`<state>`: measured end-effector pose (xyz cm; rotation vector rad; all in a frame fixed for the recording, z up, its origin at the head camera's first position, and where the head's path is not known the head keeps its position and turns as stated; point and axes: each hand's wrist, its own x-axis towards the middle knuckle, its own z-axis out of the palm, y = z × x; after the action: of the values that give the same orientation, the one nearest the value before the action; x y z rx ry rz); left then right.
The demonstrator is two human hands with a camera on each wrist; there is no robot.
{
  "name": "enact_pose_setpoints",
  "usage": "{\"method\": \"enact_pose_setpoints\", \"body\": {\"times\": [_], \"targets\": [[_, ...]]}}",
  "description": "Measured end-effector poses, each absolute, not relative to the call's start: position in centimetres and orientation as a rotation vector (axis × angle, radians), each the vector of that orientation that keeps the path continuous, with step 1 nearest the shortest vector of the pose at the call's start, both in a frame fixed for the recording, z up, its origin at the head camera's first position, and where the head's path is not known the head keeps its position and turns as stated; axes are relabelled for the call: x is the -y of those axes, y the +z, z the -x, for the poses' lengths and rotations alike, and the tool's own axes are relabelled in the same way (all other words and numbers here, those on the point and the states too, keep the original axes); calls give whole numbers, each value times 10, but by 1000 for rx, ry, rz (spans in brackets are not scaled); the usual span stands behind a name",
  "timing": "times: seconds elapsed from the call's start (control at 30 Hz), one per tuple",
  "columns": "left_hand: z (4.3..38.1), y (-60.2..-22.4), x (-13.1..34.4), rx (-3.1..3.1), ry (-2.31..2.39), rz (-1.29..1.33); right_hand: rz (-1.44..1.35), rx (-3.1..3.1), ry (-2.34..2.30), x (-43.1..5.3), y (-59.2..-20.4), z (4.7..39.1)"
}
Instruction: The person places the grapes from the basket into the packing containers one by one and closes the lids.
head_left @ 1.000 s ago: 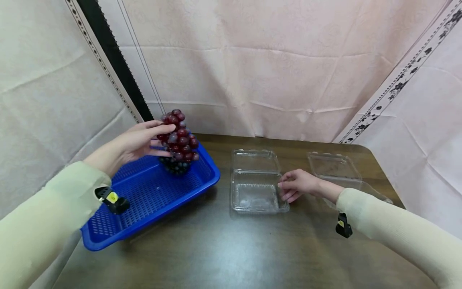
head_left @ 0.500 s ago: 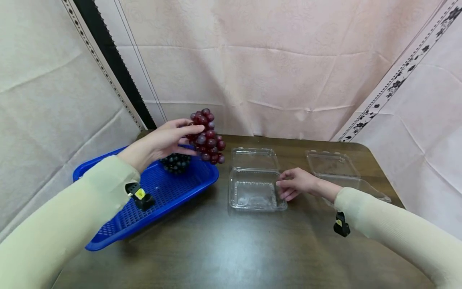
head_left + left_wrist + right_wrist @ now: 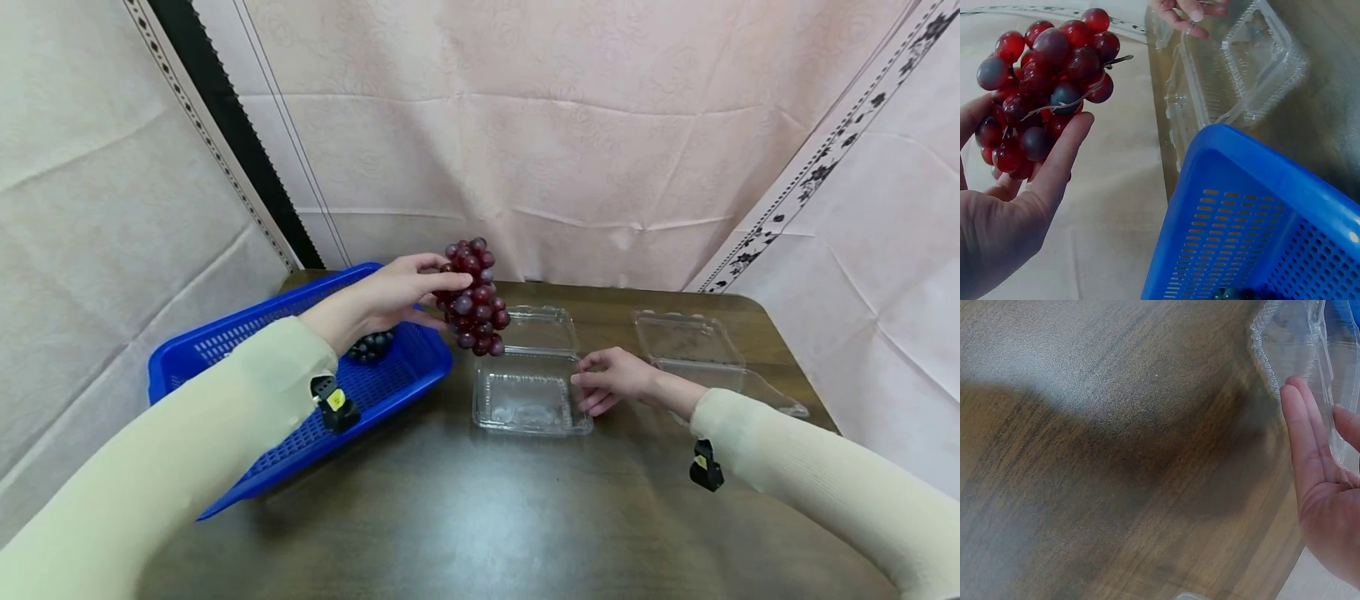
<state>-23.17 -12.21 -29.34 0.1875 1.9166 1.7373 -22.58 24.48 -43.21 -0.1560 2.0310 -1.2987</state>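
Shifted since the earlier frame: left hand (image 3: 390, 297) and red grape bunch (image 3: 476, 308), carried rightward from over the blue perforated basket (image 3: 1254, 156). Wood-grain table (image 3: 480, 517): stretched beneath both hands. Basket: stood at left, slanted. First clear plastic clamshell (image 3: 525, 400): lay open at centre; right hand (image 3: 618, 379) touched its side with straight fingers, thumb spread apart. Second clamshell (image 3: 686, 342): lay open farther right. Red grape bunch: aloft, pinched between left thumb and fingers, extending above and below the grip. Dark grape bunch (image 3: 371, 346): lay in the basket.
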Motion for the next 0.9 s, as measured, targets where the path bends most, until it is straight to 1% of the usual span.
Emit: {"method": "enact_pose_setpoints", "body": {"times": [0.9], "targets": [[254,-313,71,-2008,1235,-423,136,-2009,-1374,-243,-435,225]]}}
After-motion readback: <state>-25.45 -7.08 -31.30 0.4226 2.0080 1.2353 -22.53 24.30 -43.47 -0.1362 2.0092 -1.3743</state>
